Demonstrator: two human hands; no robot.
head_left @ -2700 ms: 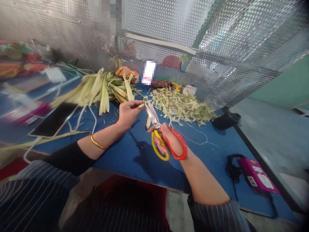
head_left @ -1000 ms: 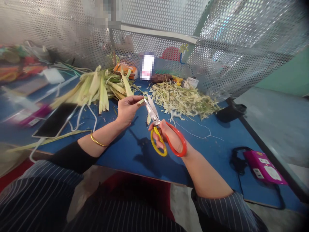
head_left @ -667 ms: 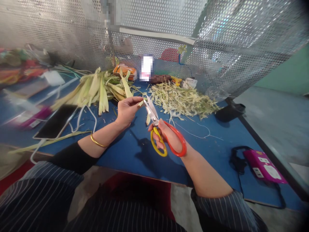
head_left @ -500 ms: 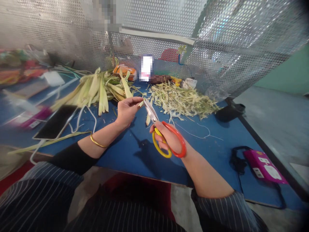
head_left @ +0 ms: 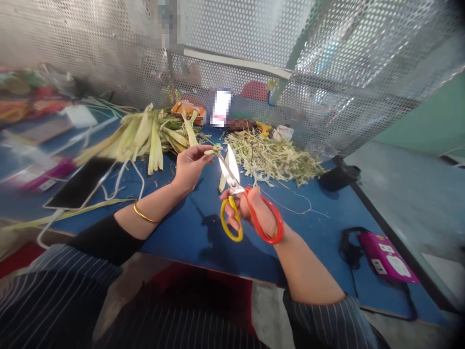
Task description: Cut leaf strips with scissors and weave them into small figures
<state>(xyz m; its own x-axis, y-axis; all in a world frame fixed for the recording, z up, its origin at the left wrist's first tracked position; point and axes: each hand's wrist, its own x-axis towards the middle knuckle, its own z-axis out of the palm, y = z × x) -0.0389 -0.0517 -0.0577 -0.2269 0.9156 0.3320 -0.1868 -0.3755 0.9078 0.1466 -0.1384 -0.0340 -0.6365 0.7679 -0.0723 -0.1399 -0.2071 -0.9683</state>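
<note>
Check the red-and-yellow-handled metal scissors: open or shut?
Open: the red-and-yellow-handled metal scissors, in the right hand, show silver blades parted in a V.

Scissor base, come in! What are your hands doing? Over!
Left hand: pinches small green piece. Right hand: holds scissors, blades open, one tip at the piece. Scrap pile just beyond.

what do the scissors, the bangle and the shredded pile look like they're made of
Scissors: bright, silvery blades, likely steel; smooth, glossy red and yellow handles, probably plastic or plastic-coated.
Bangle: polished yellow metal by its sheen; solid gold or plating, I can't tell.
Shredded pile: matte, pale green-yellow strips, apparently plant leaf or husk.
</note>
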